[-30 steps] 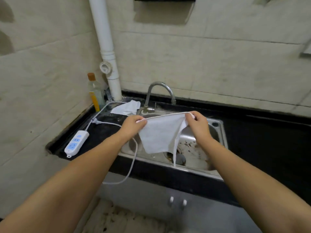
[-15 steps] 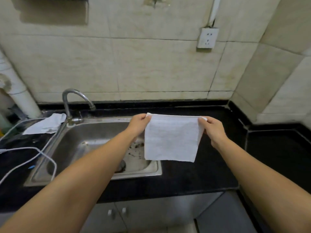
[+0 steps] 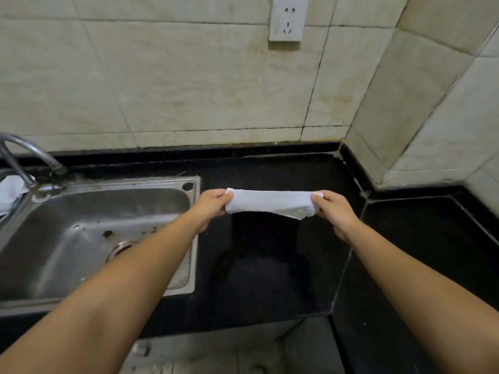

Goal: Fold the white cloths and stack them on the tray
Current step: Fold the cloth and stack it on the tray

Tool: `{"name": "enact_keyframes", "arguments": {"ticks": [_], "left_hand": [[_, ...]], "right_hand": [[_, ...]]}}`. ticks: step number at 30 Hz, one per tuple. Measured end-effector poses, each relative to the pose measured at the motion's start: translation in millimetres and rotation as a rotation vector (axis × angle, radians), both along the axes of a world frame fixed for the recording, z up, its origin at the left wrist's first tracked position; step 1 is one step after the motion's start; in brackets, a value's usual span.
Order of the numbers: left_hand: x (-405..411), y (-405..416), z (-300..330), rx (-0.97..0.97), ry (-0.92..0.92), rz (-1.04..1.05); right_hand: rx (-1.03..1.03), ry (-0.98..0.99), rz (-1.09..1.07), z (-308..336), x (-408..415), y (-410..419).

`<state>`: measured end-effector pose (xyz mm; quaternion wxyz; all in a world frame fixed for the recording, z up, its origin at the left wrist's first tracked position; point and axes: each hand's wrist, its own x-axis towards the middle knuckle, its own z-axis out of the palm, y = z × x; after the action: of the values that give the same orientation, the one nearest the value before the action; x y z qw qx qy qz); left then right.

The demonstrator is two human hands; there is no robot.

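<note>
White cloth (image 3: pixel 270 202): pinched at each end by left hand (image 3: pixel 212 205) and right hand (image 3: pixel 334 211), stretched taut above the bench (image 3: pixel 270 265) right of the sink (image 3: pixel 191 184), seemingly to square its fold.

Dim, flat indoor light, soft glare on the steel sink (image 3: pixel 186 203), black counter (image 3: pixel 270 265) right of the sink nearly featureless (faint sheen only), wide-angle bending of wall tiles (image 3: pixel 162 76), slight overall softness

A second white cloth (image 3: pixel 9 191) and the faucet (image 3: pixel 25 157) are cut off by the left edge.
</note>
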<state>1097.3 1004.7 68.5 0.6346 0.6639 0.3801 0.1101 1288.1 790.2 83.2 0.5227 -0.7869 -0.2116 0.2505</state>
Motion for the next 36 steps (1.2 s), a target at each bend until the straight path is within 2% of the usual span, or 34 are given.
{"name": "enact_keyframes", "arguments": {"ticks": [5, 9, 13, 17, 25, 30, 33, 36], "left_hand": [[-28.3, -10.3, -48.2, -0.116, 0.247, -0.137], [-37.8, -7.3, -70.4, -0.078, 0.399, -0.232], [-18.0, 1.5, -71.4, 0.024, 0.38, -0.208], [14.1, 19.7, -77.7, 0.234, 0.375, -0.209], [44.4, 31.6, -99.0, 0.61, 0.583, -0.358], [44.9, 33.8, -102.8, 0.746, 0.581, -0.462], [43.8, 33.6, -99.9, 0.758, 0.623, -0.521], [34.9, 34.1, -95.6, 0.677, 0.649, -0.574]], "right_hand": [[-0.167, 0.203, 0.063, -61.0, -23.8, -27.6], [-0.244, 0.274, 0.102, -87.3, -32.5, -35.7], [-0.287, 0.158, 0.088, -86.7, -17.6, -16.0], [-0.409, -0.02, 0.067, -88.1, 6.7, 12.9], [-0.679, -0.245, 0.064, -113.1, 20.8, 35.3], [-0.735, -0.552, 0.071, -108.0, 8.3, 37.8], [-0.626, -0.653, 0.215, -95.5, -17.5, 50.8], [-0.487, -0.565, 0.499, -87.7, -67.9, 66.9]]}}
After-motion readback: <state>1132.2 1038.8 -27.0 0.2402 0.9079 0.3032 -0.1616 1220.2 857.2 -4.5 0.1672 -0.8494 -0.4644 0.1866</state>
